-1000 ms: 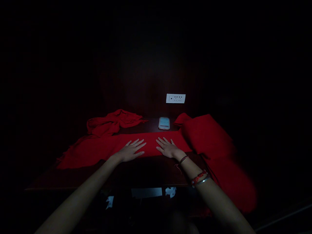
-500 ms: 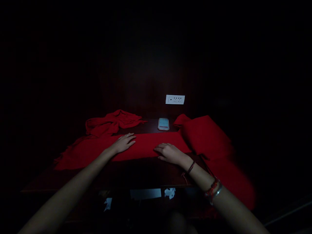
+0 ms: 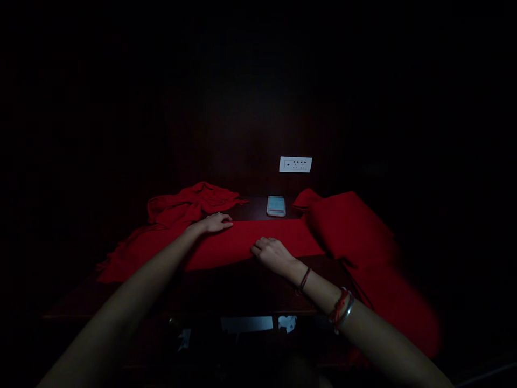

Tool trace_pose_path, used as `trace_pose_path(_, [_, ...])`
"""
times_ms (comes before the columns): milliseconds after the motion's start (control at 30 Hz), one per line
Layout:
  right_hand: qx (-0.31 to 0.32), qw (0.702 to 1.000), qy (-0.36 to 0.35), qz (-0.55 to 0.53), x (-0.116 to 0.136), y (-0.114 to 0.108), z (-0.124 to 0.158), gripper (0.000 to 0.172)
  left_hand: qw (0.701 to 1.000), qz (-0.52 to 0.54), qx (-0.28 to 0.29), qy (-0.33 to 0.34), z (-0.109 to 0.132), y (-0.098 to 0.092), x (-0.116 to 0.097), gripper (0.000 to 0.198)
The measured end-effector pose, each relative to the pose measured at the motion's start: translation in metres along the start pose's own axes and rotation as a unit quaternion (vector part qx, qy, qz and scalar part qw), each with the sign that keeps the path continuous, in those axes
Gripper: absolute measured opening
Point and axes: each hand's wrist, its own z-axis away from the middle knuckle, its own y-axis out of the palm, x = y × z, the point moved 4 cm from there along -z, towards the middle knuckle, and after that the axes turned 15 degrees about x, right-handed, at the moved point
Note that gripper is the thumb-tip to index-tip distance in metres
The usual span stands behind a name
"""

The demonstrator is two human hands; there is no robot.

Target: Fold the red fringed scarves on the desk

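Note:
A long red fringed scarf (image 3: 278,237) lies flat across the dark table, its frayed end at the left. My left hand (image 3: 218,222) rests on its far edge with fingers stretched out and slightly bent. At the near edge, my right hand (image 3: 274,254) has its fingers curled and closed on the cloth, the fingertips partly hidden. Crumpled red cloth (image 3: 189,202) lies beyond my left arm. To the right, a larger red cloth (image 3: 347,226) is folded over and hangs past the table's front edge.
A phone-like flat object with a lit pale face (image 3: 276,206) lies at the back of the table (image 3: 242,285). A white socket panel (image 3: 295,164) is on the wall behind. Pale items (image 3: 247,324) show below the table edge. The surroundings are very dark.
My left hand has slid to the scarf's far edge, its fingers less spread. My right hand has moved slightly left and its fingers have curled in. The view has shifted a little left.

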Motion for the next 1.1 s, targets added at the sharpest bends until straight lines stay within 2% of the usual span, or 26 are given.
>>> trace_pose_path(133, [-0.006,0.999,0.028,-0.028,-0.003,-0.004,0.005,0.019,0.996,0.072,0.033,0.033,-0.026,-0.003,-0.017,0.031])
trace_pose_path(233, [-0.019,0.991,0.083,-0.099,-0.012,-0.009,0.018,0.024,0.992,0.108,0.029,0.051,-0.038,-0.006,-0.032,0.029])
trace_pose_path(300, [-0.055,0.977,0.117,-0.170,-0.022,-0.015,0.029,0.031,0.986,0.148,0.013,0.074,-0.042,-0.012,-0.044,0.032])
trace_pose_path(367, [-0.111,0.952,0.130,-0.253,-0.033,-0.023,0.040,0.037,0.967,0.226,-0.003,0.113,-0.043,-0.020,-0.059,0.034])
trace_pose_path(433, [-0.169,0.916,0.129,-0.339,-0.047,-0.030,0.050,0.039,0.933,0.324,-0.017,0.156,-0.043,-0.031,-0.077,0.032])
trace_pose_path(500, [-0.198,0.868,0.132,-0.436,-0.063,-0.035,0.059,0.038,0.898,0.398,-0.026,0.188,-0.044,-0.043,-0.099,0.031])
trace_pose_path(600, [-0.226,0.764,0.136,-0.589,-0.090,-0.041,0.076,0.032,0.858,0.461,-0.034,0.224,-0.049,-0.064,-0.141,0.030])
trace_pose_path(700, [-0.300,0.667,0.137,-0.668,-0.119,-0.052,0.107,0.020,0.826,0.492,-0.034,0.273,-0.062,-0.084,-0.196,0.027])
trace_pose_path(800, [-0.389,0.619,0.186,-0.656,-0.151,-0.055,0.151,0.014,0.814,0.480,-0.046,0.323,-0.086,-0.095,-0.260,0.027])
trace_pose_path(867, [-0.433,0.613,0.264,-0.606,-0.171,-0.047,0.182,0.014,0.837,0.420,-0.070,0.344,-0.106,-0.092,-0.303,0.029])
trace_pose_path(933, [-0.436,0.635,0.377,-0.515,-0.186,-0.030,0.209,0.017,0.880,0.316,-0.089,0.343,-0.126,-0.078,-0.341,0.034])
trace_pose_path(967, [-0.410,0.655,0.435,-0.462,-0.191,-0.020,0.218,0.018,0.899,0.265,-0.092,0.336,-0.136,-0.067,-0.355,0.037])
trace_pose_path(1033, [-0.310,0.701,0.529,-0.364,-0.196,0.002,0.227,0.017,0.924,0.192,-0.089,0.320,-0.152,-0.042,-0.370,0.043])
trace_pose_path(1100, [-0.206,0.739,0.578,-0.278,-0.194,0.017,0.225,0.015,0.932,0.164,-0.085,0.310,-0.159,-0.019,-0.365,0.049])
